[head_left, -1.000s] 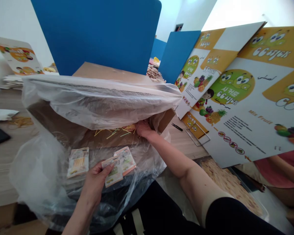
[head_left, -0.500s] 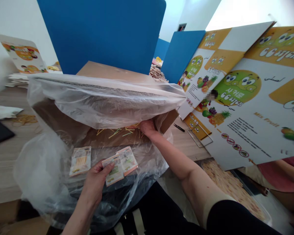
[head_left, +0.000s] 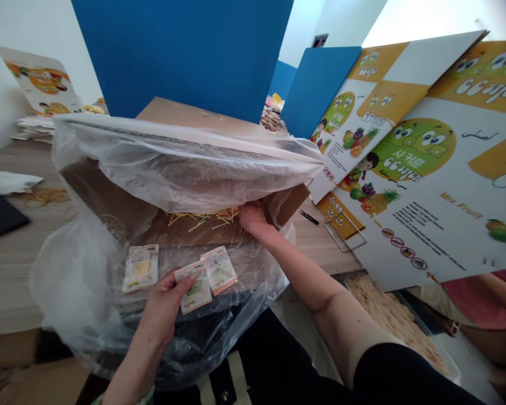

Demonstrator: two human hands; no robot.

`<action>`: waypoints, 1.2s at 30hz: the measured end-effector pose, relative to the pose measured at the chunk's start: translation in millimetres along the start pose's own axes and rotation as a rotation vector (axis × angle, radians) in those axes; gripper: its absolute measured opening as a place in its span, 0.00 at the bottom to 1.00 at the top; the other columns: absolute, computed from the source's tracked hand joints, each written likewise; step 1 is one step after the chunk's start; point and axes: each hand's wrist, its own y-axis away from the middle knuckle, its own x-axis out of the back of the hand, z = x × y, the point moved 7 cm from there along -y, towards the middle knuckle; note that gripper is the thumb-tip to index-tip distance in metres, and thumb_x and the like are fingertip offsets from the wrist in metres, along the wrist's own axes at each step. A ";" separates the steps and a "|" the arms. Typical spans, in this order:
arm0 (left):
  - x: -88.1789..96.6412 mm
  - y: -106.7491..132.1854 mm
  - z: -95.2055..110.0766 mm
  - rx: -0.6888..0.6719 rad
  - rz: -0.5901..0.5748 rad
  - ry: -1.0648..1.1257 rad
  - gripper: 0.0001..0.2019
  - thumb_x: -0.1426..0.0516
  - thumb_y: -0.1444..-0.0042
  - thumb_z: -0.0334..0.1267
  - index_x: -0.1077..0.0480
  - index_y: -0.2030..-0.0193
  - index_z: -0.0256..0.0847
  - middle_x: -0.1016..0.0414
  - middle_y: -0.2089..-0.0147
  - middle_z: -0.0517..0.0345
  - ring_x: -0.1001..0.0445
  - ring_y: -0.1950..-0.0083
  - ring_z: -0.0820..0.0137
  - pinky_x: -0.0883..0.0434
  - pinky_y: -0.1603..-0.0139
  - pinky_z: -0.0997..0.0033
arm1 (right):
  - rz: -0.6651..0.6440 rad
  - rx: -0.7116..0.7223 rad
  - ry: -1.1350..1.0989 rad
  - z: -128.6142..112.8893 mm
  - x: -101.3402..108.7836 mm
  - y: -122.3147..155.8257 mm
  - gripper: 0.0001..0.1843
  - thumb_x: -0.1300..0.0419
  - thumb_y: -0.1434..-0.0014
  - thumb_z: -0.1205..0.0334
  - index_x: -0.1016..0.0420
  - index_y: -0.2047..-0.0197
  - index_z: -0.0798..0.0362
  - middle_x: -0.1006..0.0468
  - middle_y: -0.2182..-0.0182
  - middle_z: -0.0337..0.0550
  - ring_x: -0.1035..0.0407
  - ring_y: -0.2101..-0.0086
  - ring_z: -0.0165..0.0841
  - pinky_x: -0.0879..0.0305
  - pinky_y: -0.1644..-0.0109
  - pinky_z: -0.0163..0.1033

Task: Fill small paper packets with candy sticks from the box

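The left hand [head_left: 165, 306] pinches a small printed sachet [head_left: 195, 291] by its lower left corner, thumb on top, holding it just above the crumpled clear plastic sheet [head_left: 80, 281] that spills toward the person's lap. A second sachet [head_left: 220, 270] overlaps the held one on its right and touches it, and a third sachet [head_left: 141, 268] lies flat on the plastic to the left of the held one, apart from the hand. Beyond the held sachet, the right hand [head_left: 253, 216] reaches under the raised flap of the plastic-wrapped cardboard box [head_left: 181, 163], its fingers curled at the right end of a heap of thin yellow and green sticks [head_left: 202, 216]; the fingertips are hidden by the plastic, so it may be gripping some sticks or only touching them, and that cannot be told. The box stands on the wooden table [head_left: 8, 270]. To the right of the box lean flat printed cartons [head_left: 421, 185] with fruit pictures, and small black tweezers [head_left: 310, 217] lie on the table between box and cartons. Behind the box rises a blue partition [head_left: 185, 50].
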 end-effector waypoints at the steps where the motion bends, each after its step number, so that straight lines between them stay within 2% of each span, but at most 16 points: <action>1: -0.4 0.3 0.3 0.003 -0.007 0.000 0.26 0.25 0.71 0.46 0.23 0.65 0.35 0.20 0.71 0.55 0.24 0.72 0.68 0.26 0.70 0.72 | -0.038 0.020 -0.007 -5.4 -4.9 1.4 0.28 0.52 0.36 0.71 0.34 0.34 0.54 0.26 0.43 0.55 0.31 0.43 0.45 0.39 0.37 0.48; 7: -2.5 1.6 4.2 0.009 -0.001 -0.020 0.26 0.25 0.74 0.44 0.24 0.67 0.35 0.20 0.71 0.55 0.23 0.72 0.66 0.25 0.70 0.71 | -0.119 0.145 0.042 -33.6 -18.4 11.3 0.23 0.55 0.32 0.70 0.29 0.39 0.56 0.23 0.47 0.56 0.28 0.46 0.45 0.36 0.39 0.49; 11: -1.8 3.7 3.8 0.020 -0.013 -0.021 0.27 0.25 0.73 0.47 0.24 0.67 0.35 0.20 0.72 0.54 0.23 0.73 0.65 0.25 0.71 0.70 | -0.121 0.168 0.053 -32.7 -11.6 14.7 0.22 0.51 0.35 0.71 0.27 0.40 0.55 0.26 0.43 0.56 0.33 0.42 0.46 0.40 0.36 0.51; 15: -0.4 3.0 1.6 0.029 -0.018 -0.027 0.26 0.26 0.72 0.48 0.24 0.67 0.35 0.20 0.72 0.54 0.22 0.73 0.64 0.26 0.71 0.69 | -0.132 0.198 0.056 -32.6 -5.4 17.1 0.26 0.47 0.41 0.74 0.28 0.39 0.54 0.29 0.40 0.55 0.37 0.39 0.46 0.40 0.35 0.49; 19: -2.8 0.4 2.2 0.003 -0.019 -0.033 0.26 0.26 0.70 0.48 0.23 0.66 0.35 0.20 0.71 0.54 0.22 0.72 0.65 0.25 0.69 0.70 | -0.157 0.268 0.047 -43.2 -13.4 13.9 0.28 0.46 0.42 0.74 0.28 0.39 0.53 0.28 0.40 0.52 0.35 0.40 0.44 0.38 0.36 0.47; 24: -4.6 0.3 2.3 0.009 -0.023 -0.034 0.25 0.26 0.70 0.48 0.23 0.66 0.36 0.19 0.71 0.55 0.23 0.72 0.66 0.25 0.69 0.71 | -0.171 0.229 0.016 -42.9 -23.3 -1.3 0.19 0.45 0.37 0.69 0.24 0.44 0.58 0.24 0.46 0.58 0.28 0.46 0.46 0.32 0.42 0.45; 28: -2.4 2.3 1.4 0.042 -0.011 -0.023 0.26 0.25 0.72 0.48 0.23 0.67 0.36 0.20 0.73 0.56 0.24 0.74 0.67 0.25 0.70 0.70 | -0.171 0.249 -0.001 -41.9 -18.2 -5.1 0.19 0.44 0.38 0.70 0.24 0.45 0.56 0.22 0.47 0.55 0.26 0.49 0.44 0.31 0.43 0.42; 32: -4.3 1.7 2.2 0.031 -0.024 -0.034 0.25 0.26 0.71 0.48 0.23 0.67 0.35 0.20 0.72 0.55 0.24 0.73 0.67 0.26 0.70 0.72 | -0.183 0.227 0.004 -45.0 -14.5 -4.7 0.19 0.45 0.39 0.72 0.22 0.46 0.57 0.21 0.50 0.56 0.25 0.51 0.45 0.29 0.46 0.43; 36: -7.2 0.5 2.5 0.003 -0.020 -0.047 0.25 0.26 0.71 0.49 0.23 0.68 0.36 0.20 0.72 0.55 0.25 0.73 0.69 0.26 0.70 0.73 | -0.145 0.178 0.011 -53.5 -18.1 -9.1 0.21 0.46 0.38 0.73 0.25 0.43 0.60 0.24 0.46 0.59 0.28 0.46 0.45 0.33 0.41 0.46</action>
